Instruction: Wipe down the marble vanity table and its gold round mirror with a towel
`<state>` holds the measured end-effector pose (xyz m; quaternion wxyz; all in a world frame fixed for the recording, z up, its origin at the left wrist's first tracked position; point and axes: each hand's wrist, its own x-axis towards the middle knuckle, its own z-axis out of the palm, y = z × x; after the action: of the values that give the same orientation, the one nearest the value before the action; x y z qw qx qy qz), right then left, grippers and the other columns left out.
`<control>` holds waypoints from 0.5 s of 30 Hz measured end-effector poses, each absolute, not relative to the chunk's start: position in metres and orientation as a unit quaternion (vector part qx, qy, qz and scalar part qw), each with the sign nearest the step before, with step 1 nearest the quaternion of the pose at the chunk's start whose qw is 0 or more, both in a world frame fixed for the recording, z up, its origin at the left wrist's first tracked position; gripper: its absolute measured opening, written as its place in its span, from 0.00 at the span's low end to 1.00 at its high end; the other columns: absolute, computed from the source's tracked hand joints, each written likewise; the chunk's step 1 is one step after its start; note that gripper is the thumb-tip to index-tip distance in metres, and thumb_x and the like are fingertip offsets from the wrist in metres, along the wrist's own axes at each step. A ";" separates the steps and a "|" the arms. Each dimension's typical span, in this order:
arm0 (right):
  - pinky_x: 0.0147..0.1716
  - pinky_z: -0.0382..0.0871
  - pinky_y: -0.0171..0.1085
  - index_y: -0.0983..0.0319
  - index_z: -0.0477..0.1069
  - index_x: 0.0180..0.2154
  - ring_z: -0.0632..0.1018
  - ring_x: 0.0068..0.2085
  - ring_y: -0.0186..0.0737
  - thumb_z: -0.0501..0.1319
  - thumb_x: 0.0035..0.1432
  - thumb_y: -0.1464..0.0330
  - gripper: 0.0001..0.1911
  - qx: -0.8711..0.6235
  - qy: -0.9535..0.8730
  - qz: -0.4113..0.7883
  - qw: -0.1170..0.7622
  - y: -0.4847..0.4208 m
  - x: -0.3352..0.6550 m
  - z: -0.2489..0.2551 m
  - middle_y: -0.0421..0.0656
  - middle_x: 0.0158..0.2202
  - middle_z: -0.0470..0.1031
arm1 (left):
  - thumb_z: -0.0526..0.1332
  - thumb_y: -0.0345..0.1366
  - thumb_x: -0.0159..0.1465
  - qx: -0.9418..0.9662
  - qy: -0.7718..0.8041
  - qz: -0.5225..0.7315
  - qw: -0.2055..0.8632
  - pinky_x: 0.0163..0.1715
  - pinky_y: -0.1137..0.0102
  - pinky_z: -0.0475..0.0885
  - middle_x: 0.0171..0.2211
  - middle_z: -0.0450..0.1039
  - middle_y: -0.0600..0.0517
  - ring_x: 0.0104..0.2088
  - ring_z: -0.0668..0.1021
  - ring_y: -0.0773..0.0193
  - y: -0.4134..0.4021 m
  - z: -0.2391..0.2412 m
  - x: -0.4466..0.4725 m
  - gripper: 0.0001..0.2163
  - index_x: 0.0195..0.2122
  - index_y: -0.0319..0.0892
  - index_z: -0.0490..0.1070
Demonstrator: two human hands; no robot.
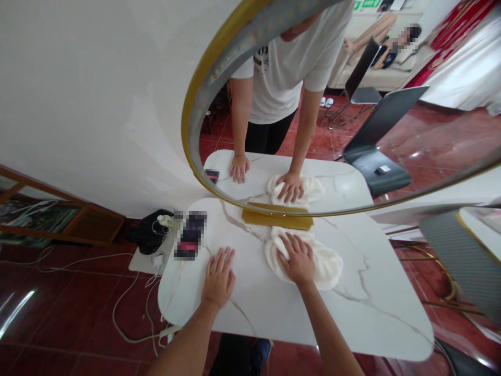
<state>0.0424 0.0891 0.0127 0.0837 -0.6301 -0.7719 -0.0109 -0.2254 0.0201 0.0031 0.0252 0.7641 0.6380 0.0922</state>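
A white cloth [326, 263], soft and loosely bunched, lies on the white marble-patterned table [376, 313]. My right hand [299, 261] presses down on the cloth from above, its fingers spread over the fabric. Flat on the bare tabletop, left of the cloth, rests my left hand [218, 277], empty and with its fingers stretched out. A dark phone [191, 235], blurred in the picture, lies beyond my left hand near the table's left edge. Both hands and the cloth also show in the round mirror.
A gold-rimmed mirror [187, 136] stands over the table's back edge on a gold base [274, 218]. White cables [117, 313] trail over the red tiled floor at left, near a black bag [151, 230]. A grey stool-like seat [462, 256] is at right. The mirror reflects chairs and a reclining person.
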 end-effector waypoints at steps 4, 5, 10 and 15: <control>0.57 0.46 0.48 0.51 0.57 0.59 0.56 0.61 0.46 0.50 0.61 0.59 0.24 -0.623 -0.778 0.003 0.080 0.066 0.040 0.011 0.39 0.61 0.58 | 0.49 0.29 0.61 0.763 0.639 0.088 0.026 0.61 0.57 0.51 0.64 0.51 0.52 0.63 0.54 0.58 0.020 0.002 -0.225 0.29 0.64 0.46 0.44; 0.57 0.46 0.48 0.51 0.56 0.60 0.56 0.61 0.47 0.50 0.61 0.59 0.25 -0.618 -0.782 0.005 0.078 0.057 0.039 0.010 0.38 0.61 0.57 | 0.49 0.29 0.61 0.764 0.639 0.088 0.025 0.61 0.57 0.51 0.64 0.51 0.52 0.63 0.54 0.58 0.020 0.002 -0.225 0.29 0.64 0.46 0.44; 0.57 0.47 0.49 0.48 0.52 0.61 0.56 0.61 0.48 0.51 0.59 0.59 0.28 -0.599 -0.797 0.027 0.073 0.010 0.040 0.008 0.36 0.62 0.56 | 0.49 0.30 0.61 0.766 0.636 0.090 0.021 0.61 0.57 0.50 0.63 0.53 0.52 0.63 0.54 0.58 0.020 0.000 -0.226 0.29 0.64 0.46 0.46; 0.57 0.47 0.50 0.46 0.50 0.61 0.57 0.61 0.50 0.53 0.58 0.57 0.30 -0.588 -0.804 0.036 0.073 -0.010 0.044 0.005 0.35 0.63 0.55 | 0.48 0.30 0.61 0.766 0.636 0.089 0.018 0.61 0.57 0.50 0.63 0.52 0.52 0.63 0.54 0.58 0.020 -0.001 -0.227 0.28 0.64 0.46 0.47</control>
<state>0.0441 -0.0102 0.0054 0.0732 -0.5884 -0.8044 0.0359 -0.2267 0.0202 -0.0007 0.0184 0.7662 0.6361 0.0891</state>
